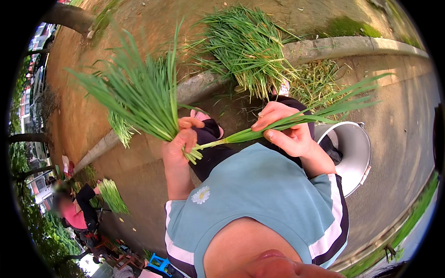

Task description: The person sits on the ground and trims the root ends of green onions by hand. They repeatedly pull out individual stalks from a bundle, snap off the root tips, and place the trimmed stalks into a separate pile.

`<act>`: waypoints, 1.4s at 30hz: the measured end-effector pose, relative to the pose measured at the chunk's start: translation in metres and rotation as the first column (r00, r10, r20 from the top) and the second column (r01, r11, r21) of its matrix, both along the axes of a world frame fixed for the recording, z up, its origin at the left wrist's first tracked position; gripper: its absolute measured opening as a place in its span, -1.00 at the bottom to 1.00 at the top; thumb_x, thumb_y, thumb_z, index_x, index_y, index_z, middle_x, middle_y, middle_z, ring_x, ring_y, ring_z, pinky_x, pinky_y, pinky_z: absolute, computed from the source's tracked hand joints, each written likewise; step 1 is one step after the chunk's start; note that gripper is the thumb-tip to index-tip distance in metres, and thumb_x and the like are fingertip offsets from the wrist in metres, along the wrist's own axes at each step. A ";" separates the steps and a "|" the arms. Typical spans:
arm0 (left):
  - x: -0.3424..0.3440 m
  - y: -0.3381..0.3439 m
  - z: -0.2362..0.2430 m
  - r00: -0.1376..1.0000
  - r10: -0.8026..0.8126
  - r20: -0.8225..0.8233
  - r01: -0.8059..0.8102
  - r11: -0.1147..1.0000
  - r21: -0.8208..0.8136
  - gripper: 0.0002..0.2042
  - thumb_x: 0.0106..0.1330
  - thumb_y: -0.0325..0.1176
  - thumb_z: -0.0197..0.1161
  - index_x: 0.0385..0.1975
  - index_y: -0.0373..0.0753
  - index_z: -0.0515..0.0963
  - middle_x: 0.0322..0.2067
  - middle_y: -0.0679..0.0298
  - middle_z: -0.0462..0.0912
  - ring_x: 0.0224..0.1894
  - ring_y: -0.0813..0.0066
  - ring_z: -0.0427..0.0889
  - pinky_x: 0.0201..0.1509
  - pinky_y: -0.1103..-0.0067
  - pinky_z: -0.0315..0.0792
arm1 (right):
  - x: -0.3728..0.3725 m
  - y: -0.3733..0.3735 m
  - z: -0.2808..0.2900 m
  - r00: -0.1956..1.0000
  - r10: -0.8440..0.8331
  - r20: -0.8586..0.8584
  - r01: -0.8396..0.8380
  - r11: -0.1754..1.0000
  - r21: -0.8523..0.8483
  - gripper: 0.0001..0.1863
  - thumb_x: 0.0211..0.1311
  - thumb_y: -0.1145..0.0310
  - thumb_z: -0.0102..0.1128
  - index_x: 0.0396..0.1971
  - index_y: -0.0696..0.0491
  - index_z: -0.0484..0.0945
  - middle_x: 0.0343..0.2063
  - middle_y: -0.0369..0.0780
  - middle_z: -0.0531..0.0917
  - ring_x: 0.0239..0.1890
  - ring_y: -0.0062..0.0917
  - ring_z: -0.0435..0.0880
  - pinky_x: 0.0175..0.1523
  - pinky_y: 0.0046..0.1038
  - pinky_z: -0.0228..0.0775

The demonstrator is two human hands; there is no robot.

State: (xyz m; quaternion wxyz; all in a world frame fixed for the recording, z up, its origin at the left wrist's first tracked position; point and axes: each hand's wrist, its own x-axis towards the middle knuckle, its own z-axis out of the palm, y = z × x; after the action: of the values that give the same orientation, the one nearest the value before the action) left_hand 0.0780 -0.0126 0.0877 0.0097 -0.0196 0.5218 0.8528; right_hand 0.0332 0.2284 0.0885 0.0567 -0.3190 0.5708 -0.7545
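My left hand (181, 143) is closed around a fanned bunch of long green leafy stalks (134, 99), their pale ends poking out below the fist. My right hand (289, 136) pinches a thinner sprig (243, 135) between thumb and fingers; its pale stem runs to my left hand, and its leaves reach out to the right. Beyond my hands a large heap of similar greens (241, 48) lies over the curb, beside scattered yellowish scraps (315, 76). More bundled greens (120, 127) lie behind the held bunch, partly hidden by it.
A concrete curb (352, 45) crosses behind the greens, between dirt and pavement. A white bucket (354, 162) stands at my right side. At lower left another person (74, 213) in pink sits near a bundle of greens (112, 197); a blue stool (159, 263) stands at the lower edge.
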 end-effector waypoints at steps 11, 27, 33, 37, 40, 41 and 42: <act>-0.012 0.008 -0.008 0.858 -0.453 0.244 0.436 0.892 0.122 -0.78 -0.23 -0.46 0.31 -0.65 -0.30 0.37 -0.66 0.30 0.41 -0.37 0.29 0.50 -0.40 0.54 0.34 | -0.004 -0.007 -0.004 0.992 -0.029 0.120 0.012 0.990 0.139 -0.89 -0.14 0.56 -0.02 -0.54 0.17 0.47 -0.53 -0.22 0.52 -0.48 -0.56 0.44 -0.40 -0.57 0.25; -0.013 0.037 0.017 0.851 -0.342 0.399 0.369 0.929 0.011 -0.72 -0.21 -0.59 0.25 -0.44 -0.36 0.37 -0.47 0.17 0.45 -0.49 0.37 0.51 -0.40 0.55 0.42 | 0.009 -0.020 -0.029 0.982 -0.004 0.188 -0.006 0.999 0.053 -0.91 -0.11 0.52 0.05 -0.52 0.14 0.48 -0.51 -0.25 0.45 -0.41 -0.59 0.40 -0.36 -0.58 0.25; -0.013 0.015 0.029 0.848 -0.400 0.349 0.430 0.903 -0.009 -0.68 -0.19 -0.63 0.26 -0.37 -0.38 0.37 -0.49 0.15 0.46 -0.43 0.38 0.51 -0.41 0.49 0.47 | 0.014 0.006 -0.029 0.803 0.031 0.596 0.227 0.908 -0.353 -0.85 0.04 0.44 -0.11 -0.44 0.19 0.42 -0.37 -0.18 0.36 -0.62 -0.70 0.25 -0.57 -0.71 0.09; -0.008 0.011 0.042 0.848 -0.334 0.412 0.362 0.932 0.012 -0.67 -0.23 -0.62 0.29 -0.40 -0.38 0.39 -0.49 0.15 0.48 -0.45 0.43 0.50 -0.42 0.53 0.46 | 0.011 0.036 -0.037 0.763 -0.117 0.636 0.361 0.893 -0.269 -0.85 0.08 0.42 -0.06 -0.42 0.19 0.42 -0.43 -0.23 0.38 -0.63 -0.72 0.25 -0.62 -0.72 0.06; -0.005 0.005 0.043 0.857 -0.310 0.413 0.365 0.929 -0.060 -0.63 -0.27 -0.61 0.33 -0.39 -0.37 0.39 -0.52 0.16 0.49 -0.43 0.43 0.50 -0.38 0.55 0.43 | 0.010 0.056 -0.036 0.719 -0.207 0.664 0.447 0.869 -0.212 -0.84 0.06 0.43 -0.02 -0.42 0.22 0.41 -0.46 -0.24 0.38 -0.65 -0.72 0.29 -0.65 -0.72 0.09; -0.005 0.002 0.044 0.859 -0.306 0.412 0.370 0.925 -0.085 -0.63 -0.28 -0.61 0.34 -0.39 -0.36 0.39 -0.53 0.16 0.50 -0.43 0.43 0.51 -0.38 0.55 0.43 | 0.010 0.061 -0.036 0.681 -0.282 0.675 0.512 0.843 -0.165 -0.83 0.06 0.43 -0.02 -0.41 0.23 0.41 -0.45 -0.23 0.39 -0.66 -0.71 0.28 -0.66 -0.72 0.09; -0.003 0.000 0.042 0.862 -0.305 0.406 0.373 0.922 -0.100 -0.60 -0.30 -0.61 0.35 -0.38 -0.36 0.38 -0.55 0.17 0.50 -0.43 0.44 0.51 -0.36 0.54 0.42 | 0.009 0.069 -0.037 0.680 -0.292 0.673 0.520 0.838 -0.163 -0.83 0.06 0.43 -0.03 -0.40 0.24 0.40 -0.45 -0.22 0.39 -0.68 -0.71 0.27 -0.66 -0.71 0.09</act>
State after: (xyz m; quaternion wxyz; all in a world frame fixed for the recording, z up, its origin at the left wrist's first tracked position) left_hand 0.0752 -0.0130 0.1302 0.2598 -0.0939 0.5777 0.7681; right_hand 0.0419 0.2969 0.0511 0.0142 0.0809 0.4362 -0.8961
